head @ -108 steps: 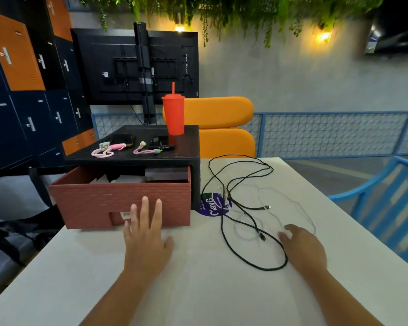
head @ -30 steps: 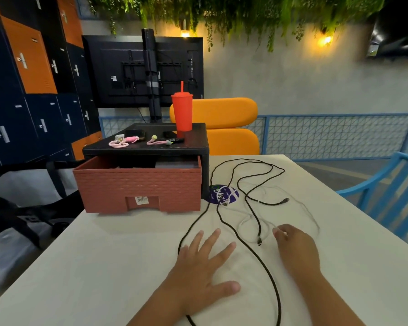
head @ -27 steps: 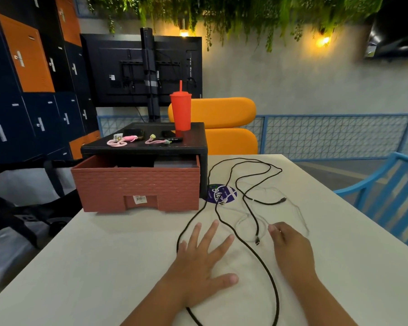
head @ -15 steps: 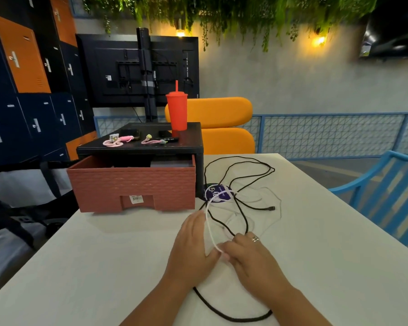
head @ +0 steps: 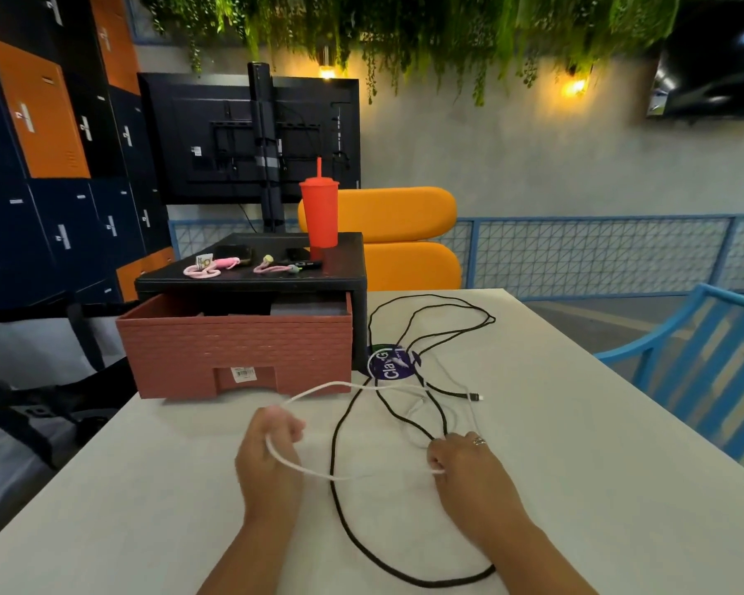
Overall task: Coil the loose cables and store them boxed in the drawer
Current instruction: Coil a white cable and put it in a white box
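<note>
A thin white cable (head: 318, 390) runs from the tangle on the white table (head: 576, 444) to my hands. My left hand (head: 269, 461) grips a loop of it in curled fingers. My right hand (head: 469, 470) pinches the same cable further along, so a slack span hangs between the hands. A long black cable (head: 340, 427) sprawls in loose loops around and under the white one. The brick-red drawer (head: 237, 345) stands pulled out of its black cabinet (head: 276, 281), with boxes partly visible inside.
On the cabinet top stand a red tumbler (head: 320, 212) and pink cable ties (head: 209, 268). A round purple sticker (head: 389, 365) lies by the cabinet. A blue chair (head: 705, 367) is at the right, an orange seat (head: 404, 238) behind, a dark bag (head: 31, 380) at the left.
My hands were side by side on a small white loop; now they have drawn apart, the left moving left and up with the cable stretched between them.
</note>
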Available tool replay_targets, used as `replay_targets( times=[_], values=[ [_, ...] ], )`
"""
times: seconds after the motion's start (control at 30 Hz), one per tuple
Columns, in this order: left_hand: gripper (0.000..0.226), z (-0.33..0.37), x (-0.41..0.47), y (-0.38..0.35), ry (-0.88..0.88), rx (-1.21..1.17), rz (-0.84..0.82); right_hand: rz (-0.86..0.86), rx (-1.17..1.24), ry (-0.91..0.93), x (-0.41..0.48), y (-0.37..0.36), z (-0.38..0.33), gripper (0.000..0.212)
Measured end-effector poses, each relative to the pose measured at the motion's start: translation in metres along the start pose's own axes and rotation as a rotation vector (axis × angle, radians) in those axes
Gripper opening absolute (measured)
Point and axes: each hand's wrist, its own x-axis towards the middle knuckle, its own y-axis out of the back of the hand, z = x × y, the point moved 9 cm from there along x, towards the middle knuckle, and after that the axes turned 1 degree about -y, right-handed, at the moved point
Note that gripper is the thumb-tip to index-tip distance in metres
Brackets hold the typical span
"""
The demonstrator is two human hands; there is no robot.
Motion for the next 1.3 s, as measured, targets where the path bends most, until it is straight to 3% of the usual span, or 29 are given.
replay_targets(
  times=[0.1, 0.2, 0.27, 0.37, 0.53, 0.67, 0.73, 0.8, 0.87, 0.97, 1.1, 1.3],
  values=[
    [0.048, -0.022, 0.014, 0.035, 0.204, -0.135, 0.234, 0.127, -0.073, -0.088, 0.007, 0.014, 0.020, 0.021],
    [0.048, -0.052, 0.023, 0.063, 0.398, -0.351, 0.405, 0.012, -0.048, -0.165, 0.011, 0.004, 0.039, 0.029],
    [0.048, -0.061, 0.026, 0.074, 0.445, -0.454, 0.453, 0.028, -0.021, -0.191, 0.014, 0.008, 0.049, 0.035],
    [0.047, -0.059, 0.027, 0.077, 0.443, -0.422, 0.442, 0.165, 0.135, -0.287, 0.018, 0.023, 0.065, 0.031],
    [0.045, -0.042, 0.020, 0.073, 0.340, -0.161, 0.405, 0.443, 0.355, -0.639, 0.009, 0.067, 0.115, 0.022],
    [0.043, -0.038, 0.018, 0.074, 0.361, -0.093, 0.403, 0.382, 0.461, -0.900, 0.010, 0.075, 0.161, 0.047],
    [0.039, -0.037, 0.016, 0.071, 0.367, -0.096, 0.390, 0.413, 0.714, -0.912, 0.015, 0.078, 0.169, 0.034],
    [0.037, -0.034, 0.015, 0.065, 0.368, -0.102, 0.360, 0.452, 0.910, -0.851, 0.024, 0.089, 0.165, 0.024],
    [0.035, -0.034, 0.017, 0.061, 0.372, -0.097, 0.325, 0.438, 0.857, -0.746, 0.037, 0.107, 0.155, 0.025],
    [0.032, -0.034, 0.020, 0.058, 0.361, -0.075, 0.256, 0.350, 0.401, -0.460, 0.064, 0.139, 0.109, 0.043],
    [0.027, -0.040, 0.023, 0.054, 0.326, -0.001, 0.184, 0.236, -0.190, 0.023, 0.096, 0.147, 0.044, 0.043],
    [0.028, -0.031, 0.026, 0.044, 0.180, 0.140, 0.058, 0.202, -0.607, 0.343, 0.116, 0.156, -0.014, 0.061]
  ],
)
